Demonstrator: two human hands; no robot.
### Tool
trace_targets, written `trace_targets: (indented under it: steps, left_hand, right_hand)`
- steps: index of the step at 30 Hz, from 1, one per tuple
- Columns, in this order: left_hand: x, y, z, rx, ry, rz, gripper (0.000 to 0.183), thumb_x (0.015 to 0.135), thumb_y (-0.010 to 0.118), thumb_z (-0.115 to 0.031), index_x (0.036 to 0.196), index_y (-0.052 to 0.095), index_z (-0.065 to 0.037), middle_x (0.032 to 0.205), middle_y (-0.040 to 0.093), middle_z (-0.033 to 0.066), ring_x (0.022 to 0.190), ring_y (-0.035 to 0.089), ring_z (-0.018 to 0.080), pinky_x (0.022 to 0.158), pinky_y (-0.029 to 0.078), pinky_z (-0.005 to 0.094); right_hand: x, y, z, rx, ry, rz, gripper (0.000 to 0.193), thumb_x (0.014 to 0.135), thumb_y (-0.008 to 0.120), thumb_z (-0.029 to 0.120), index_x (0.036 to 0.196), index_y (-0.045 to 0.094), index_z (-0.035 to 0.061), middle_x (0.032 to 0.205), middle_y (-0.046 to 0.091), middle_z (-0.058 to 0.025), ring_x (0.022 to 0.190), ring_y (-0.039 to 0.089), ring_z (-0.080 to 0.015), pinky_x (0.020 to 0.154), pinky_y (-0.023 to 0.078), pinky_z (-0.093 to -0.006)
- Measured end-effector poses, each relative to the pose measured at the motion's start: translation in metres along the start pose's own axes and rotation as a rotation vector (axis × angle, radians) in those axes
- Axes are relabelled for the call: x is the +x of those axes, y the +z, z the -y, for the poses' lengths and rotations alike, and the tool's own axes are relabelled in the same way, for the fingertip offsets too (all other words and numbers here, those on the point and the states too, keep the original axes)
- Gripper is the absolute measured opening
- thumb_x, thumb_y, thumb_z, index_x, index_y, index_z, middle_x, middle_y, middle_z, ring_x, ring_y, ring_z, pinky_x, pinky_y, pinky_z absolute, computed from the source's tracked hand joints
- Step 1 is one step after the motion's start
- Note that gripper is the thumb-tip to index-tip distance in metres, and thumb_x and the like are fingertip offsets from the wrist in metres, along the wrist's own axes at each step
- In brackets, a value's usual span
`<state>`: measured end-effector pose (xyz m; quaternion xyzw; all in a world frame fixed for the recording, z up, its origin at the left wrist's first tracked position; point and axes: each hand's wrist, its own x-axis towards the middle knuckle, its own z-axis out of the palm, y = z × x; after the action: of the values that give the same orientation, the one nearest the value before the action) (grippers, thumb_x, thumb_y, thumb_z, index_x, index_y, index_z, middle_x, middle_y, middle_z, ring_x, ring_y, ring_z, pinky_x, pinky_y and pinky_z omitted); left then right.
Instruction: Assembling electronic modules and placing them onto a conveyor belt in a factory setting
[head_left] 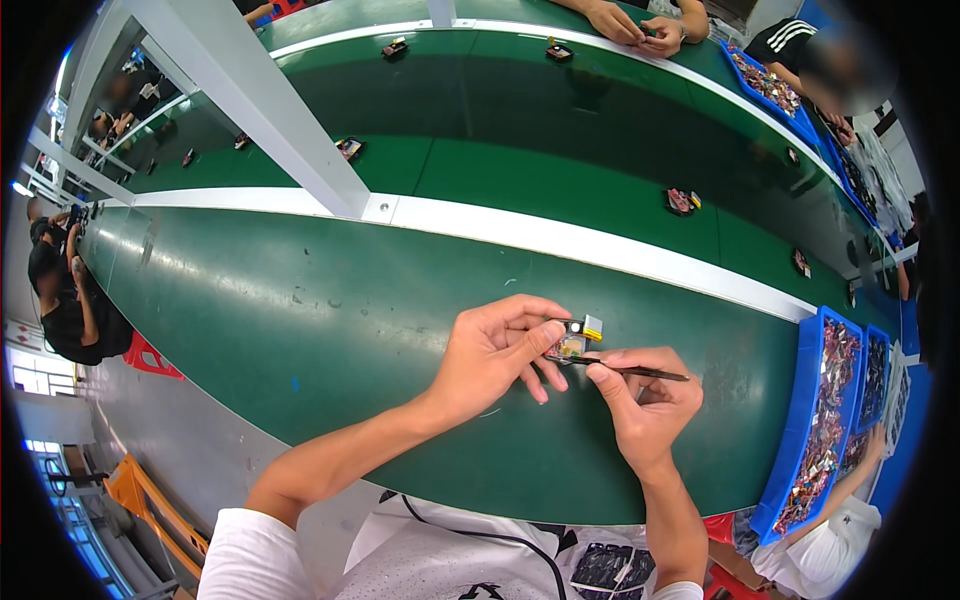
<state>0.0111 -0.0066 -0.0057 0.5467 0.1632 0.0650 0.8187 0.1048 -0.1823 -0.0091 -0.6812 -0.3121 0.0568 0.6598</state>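
Smooth green worktop, scuffed and faintly glossy, fills the middle of the head view, bordered on its far side by a flat white rail. Just above it, the left hand pinches a small electronic device between thumb and fingertips, its lower fingers loosely spread. This device has a dark, boxy casing with coloured parts inside, and a silver-and-yellow block sticks out at its upper right. The right hand is closed around a slim, dark, rigid tool, thumb against forefinger, the tip at the device's lower edge.

Beyond the rail runs a sleek green belt bearing scattered small assemblies; past it, a co-worker's hands hold something too small to tell. One square-edged white post slants across the upper left, standing at the rail. On the right, a deep blue plastic bin, heaped with jumbled, many-coloured small parts, bounds the space beside the right hand. Leftward, the worktop stretches broad and flat, narrowing toward a seated person in dark clothes; its near edge curves beneath both forearms
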Motion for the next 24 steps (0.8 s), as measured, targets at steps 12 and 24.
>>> trace_targets:
  steps: [12,24]
  left_hand:
    - [-0.0010,-0.0026,-0.0017,-0.008,0.024,0.001,0.022,0.103,0.059,-0.007,0.120,0.061,0.007,0.099,0.070,0.0159,0.070,0.073,0.0199,0.052,0.059,0.0276]
    - [-0.0020,-0.0002,-0.0034,0.070,0.055,-0.035,0.021,0.101,0.061,-0.005,0.118,0.063,0.008,0.094,0.071,0.0159,0.062,0.070,0.0168,0.045,0.053,0.0251]
  right_hand:
    - [-0.0013,0.0035,-0.0002,0.005,0.004,-0.016,0.013,0.081,0.083,-0.003,0.086,0.071,-0.0020,0.083,0.077,-0.0085,0.047,0.042,0.0013,0.043,0.028,-0.0172]
    - [-0.0019,0.0016,-0.0004,0.010,0.060,-0.016,0.014,0.080,0.084,-0.003,0.089,0.072,-0.0017,0.074,0.072,-0.0037,0.047,0.042,0.0004,0.044,0.028,-0.0185]
